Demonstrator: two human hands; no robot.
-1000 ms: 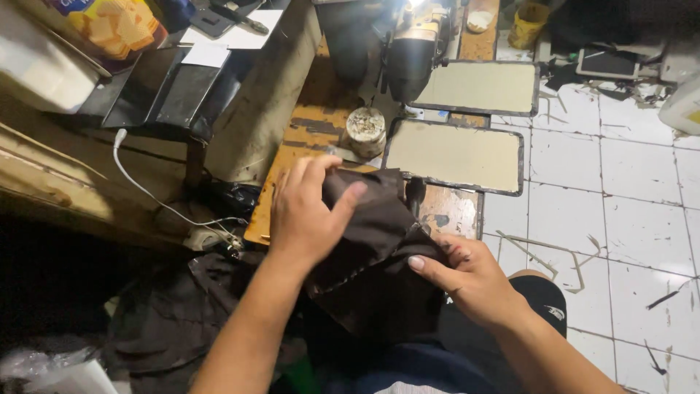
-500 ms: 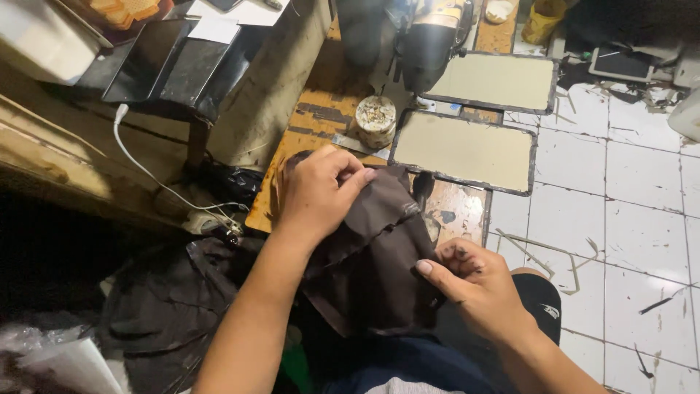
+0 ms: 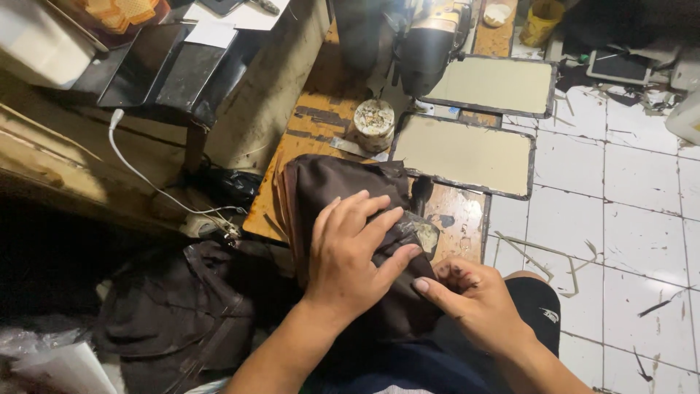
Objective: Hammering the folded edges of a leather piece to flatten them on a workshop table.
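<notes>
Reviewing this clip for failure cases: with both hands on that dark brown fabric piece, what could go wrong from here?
1. The dark brown fabric piece overhangs the wooden table edge toward the lap; if the left hand lifts, it may slide off.
2. The right hand pinches only a small edge by the pale patch; that grip may slip.
3. The round tin sits close behind; pushing the fabric forward could knock it.

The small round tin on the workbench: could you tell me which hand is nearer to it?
Left. The left hand lies just below the round tin on dark fabric; the right hand is lower right.
</notes>
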